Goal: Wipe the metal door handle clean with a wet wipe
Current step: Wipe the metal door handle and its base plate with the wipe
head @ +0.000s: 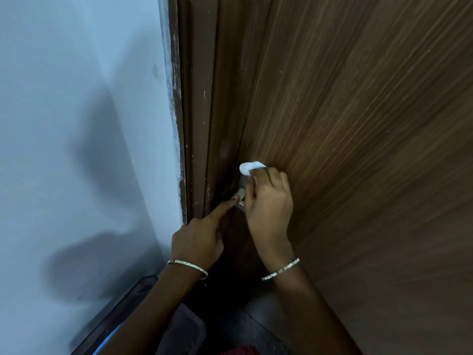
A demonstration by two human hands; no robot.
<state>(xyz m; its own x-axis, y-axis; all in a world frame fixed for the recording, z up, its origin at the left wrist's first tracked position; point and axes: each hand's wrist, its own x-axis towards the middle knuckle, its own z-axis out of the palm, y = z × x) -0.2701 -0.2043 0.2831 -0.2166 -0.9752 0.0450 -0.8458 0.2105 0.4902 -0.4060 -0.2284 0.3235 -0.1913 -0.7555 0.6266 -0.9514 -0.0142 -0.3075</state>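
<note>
The metal door handle (242,194) sits at the left edge of the brown wooden door (358,124), mostly hidden behind my hands. My right hand (268,201) is closed on a white wet wipe (250,167), which sticks out above the fingers and is pressed against the top of the handle. My left hand (198,239) is curled with its index finger stretched out, the fingertip touching the lower part of the handle. Both wrists wear thin bangles.
A dark brown door frame (197,124) runs beside the door, with a pale blue-white wall (76,124) to its left. A dark object with a blue edge (115,326) lies low at the bottom left on the floor.
</note>
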